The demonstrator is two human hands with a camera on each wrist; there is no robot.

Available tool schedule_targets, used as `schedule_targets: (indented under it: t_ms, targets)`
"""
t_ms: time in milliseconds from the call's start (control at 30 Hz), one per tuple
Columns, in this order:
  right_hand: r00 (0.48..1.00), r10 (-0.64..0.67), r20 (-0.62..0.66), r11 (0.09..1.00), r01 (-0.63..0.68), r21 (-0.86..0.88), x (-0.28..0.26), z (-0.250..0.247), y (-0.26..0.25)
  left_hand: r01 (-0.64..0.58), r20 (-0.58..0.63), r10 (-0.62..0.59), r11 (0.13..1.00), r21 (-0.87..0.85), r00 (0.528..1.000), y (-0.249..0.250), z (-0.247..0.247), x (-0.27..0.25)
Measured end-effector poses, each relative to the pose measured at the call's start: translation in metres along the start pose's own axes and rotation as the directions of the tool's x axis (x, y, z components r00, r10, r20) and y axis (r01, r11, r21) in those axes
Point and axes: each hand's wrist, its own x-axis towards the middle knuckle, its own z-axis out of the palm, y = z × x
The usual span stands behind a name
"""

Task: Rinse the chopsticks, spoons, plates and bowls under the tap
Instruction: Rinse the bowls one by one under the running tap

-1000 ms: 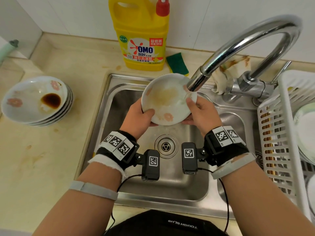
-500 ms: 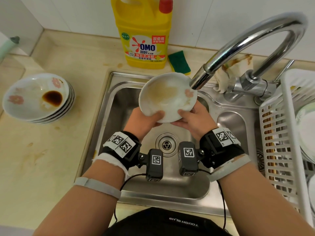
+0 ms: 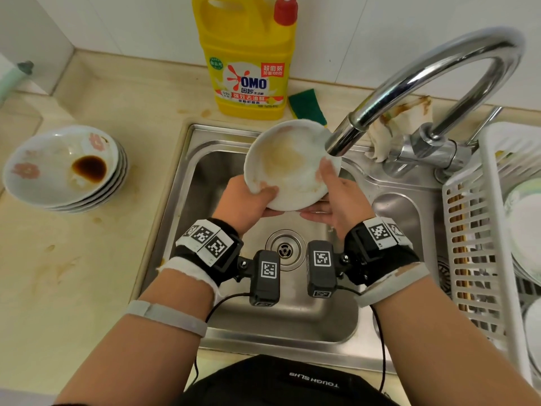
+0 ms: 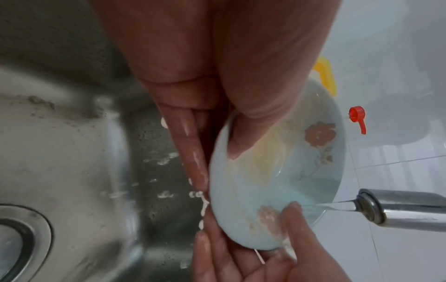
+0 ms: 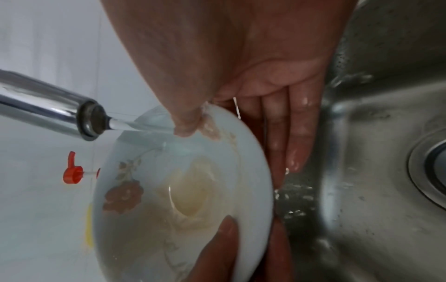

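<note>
A white shallow bowl with pink flowers and a yellowish smear is held tilted over the sink, right under the tap spout. A thin stream of water runs from the spout onto its rim. My left hand grips the near left rim, thumb inside the bowl, fingers behind. My right hand holds the right rim, thumb on the inner face in the water, fingers flat under the bowl. A stack of dirty bowls, the top one with dark sauce, waits on the left counter.
The steel sink with its drain lies below my hands. A yellow detergent jug and green sponge stand behind it. A stained cloth lies by the tap base. A white rack at the right holds plates and chopsticks.
The bowl has been turned in my hands under the tap; my right thumb moved back up onto the inner rim by the spout, and the left thumb shifted along the near edge.
</note>
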Motion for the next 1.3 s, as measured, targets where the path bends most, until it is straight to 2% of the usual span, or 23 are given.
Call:
schedule_targets:
  t_ms: [333,467,600,800,900,1000,1133,1300]
  targets:
    - [0.997,0.003,0.079,1.000,-0.001,-0.028,0.001,0.000,0.007,-0.070,-0.015,0.074,0.983,0.171,0.997,0.004,-0.006,0.003]
    - [0.998,-0.037,0.045,0.995,0.041,-0.090,0.002,-0.005,0.002,-0.095,0.007,0.096,0.967,0.238,0.995,0.002,-0.010,0.002]
    - [1.000,-0.010,0.001,0.989,0.010,-0.151,0.000,-0.008,-0.008,-0.095,-0.010,0.103,0.947,0.308,0.995,-0.001,-0.012,0.003]
    - [0.992,-0.119,0.043,0.954,0.126,-0.274,0.001,-0.007,0.000,-0.100,-0.020,0.114,0.932,0.347,0.993,-0.003,-0.013,0.004]
    - [0.990,-0.121,0.074,0.959,0.135,-0.249,0.003,-0.007,0.001,-0.115,-0.006,0.126,0.922,0.368,0.992,-0.002,-0.014,0.003]
    - [0.992,-0.121,0.048,0.965,0.129,-0.229,0.002,-0.005,-0.005,-0.122,-0.001,0.133,0.909,0.399,0.991,-0.002,-0.017,0.004]
    - [0.990,-0.137,0.038,0.950,0.142,-0.277,0.002,-0.006,-0.009,-0.116,-0.019,0.138,0.891,0.439,0.990,-0.002,-0.018,0.003]
    - [0.973,-0.175,0.153,0.907,0.219,-0.359,0.005,-0.009,-0.006,-0.124,-0.015,0.149,0.869,0.478,0.989,0.001,-0.016,0.002]
